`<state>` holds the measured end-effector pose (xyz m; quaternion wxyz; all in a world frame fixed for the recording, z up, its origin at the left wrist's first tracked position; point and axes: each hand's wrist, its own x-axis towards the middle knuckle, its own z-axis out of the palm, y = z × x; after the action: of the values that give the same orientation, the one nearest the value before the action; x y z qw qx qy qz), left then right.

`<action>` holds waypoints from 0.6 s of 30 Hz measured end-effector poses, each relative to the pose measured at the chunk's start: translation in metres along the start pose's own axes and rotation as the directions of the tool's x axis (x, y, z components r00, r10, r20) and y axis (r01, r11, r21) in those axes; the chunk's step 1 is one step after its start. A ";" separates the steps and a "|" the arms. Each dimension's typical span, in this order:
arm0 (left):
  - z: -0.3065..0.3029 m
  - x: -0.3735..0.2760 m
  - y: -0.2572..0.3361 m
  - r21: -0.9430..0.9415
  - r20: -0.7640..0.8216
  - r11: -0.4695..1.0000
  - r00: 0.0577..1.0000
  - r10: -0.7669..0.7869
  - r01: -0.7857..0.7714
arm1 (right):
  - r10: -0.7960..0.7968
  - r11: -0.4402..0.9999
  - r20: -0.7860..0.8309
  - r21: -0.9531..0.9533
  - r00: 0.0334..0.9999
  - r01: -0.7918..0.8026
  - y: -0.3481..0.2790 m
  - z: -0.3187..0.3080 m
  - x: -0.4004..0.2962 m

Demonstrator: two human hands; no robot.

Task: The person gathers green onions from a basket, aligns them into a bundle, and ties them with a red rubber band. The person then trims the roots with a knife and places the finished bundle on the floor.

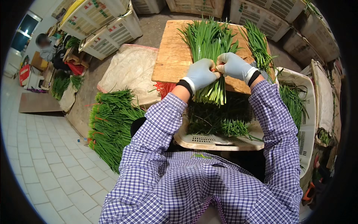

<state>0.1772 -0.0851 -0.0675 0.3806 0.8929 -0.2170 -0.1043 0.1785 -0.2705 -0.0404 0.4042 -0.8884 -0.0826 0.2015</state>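
Observation:
A thick bundle of garlic chives (205, 42) lies on a wooden board (173, 53), its pale cut stems hanging over the near edge. My left hand (202, 73), in a pale glove, grips the bundle's middle from the left. Against it from the right is my gloved right hand (233, 66), its fingers pinched close to the left fingertips. A bit of orange shows between the fingers; whether it is a tie I cannot tell. Looser chives (257, 46) rest along the board's right side. Under the board's near edge, a white plastic crate (201, 140) contains dark green leaves.
Chive bundles with orange ties (112, 128) are piled on the left. Beyond them lies a pale woven sack (128, 67). Another white crate (307, 112) with greens stands at my right. Stacked crates (109, 36) line the back. A person (49, 49) sits far left.

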 end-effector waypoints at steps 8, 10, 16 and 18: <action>0.018 0.003 0.001 0.253 -0.198 0.967 0.976 0.090 -0.038 | -0.303 0.826 -0.166 -0.537 0.938 0.171 -0.025 0.014 -0.011; 0.018 0.001 0.002 0.228 -0.219 0.973 0.972 0.083 -0.031 | -0.332 0.845 -0.241 -0.506 0.912 0.174 -0.027 0.019 -0.014; 0.029 0.016 -0.041 -0.074 -0.236 0.995 0.970 0.048 -0.067 | -0.344 0.903 -0.409 0.104 0.845 0.418 -0.030 0.012 -0.009; 0.016 0.012 -0.032 -0.366 -0.112 0.929 0.988 -0.107 0.059 | -0.268 0.909 -0.460 0.170 0.846 0.380 -0.018 0.000 -0.014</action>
<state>0.1916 -0.0809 -0.1014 0.5470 0.8208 -0.1306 -0.1002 0.1657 -0.2627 -0.0225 0.5513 -0.8241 -0.1156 -0.0605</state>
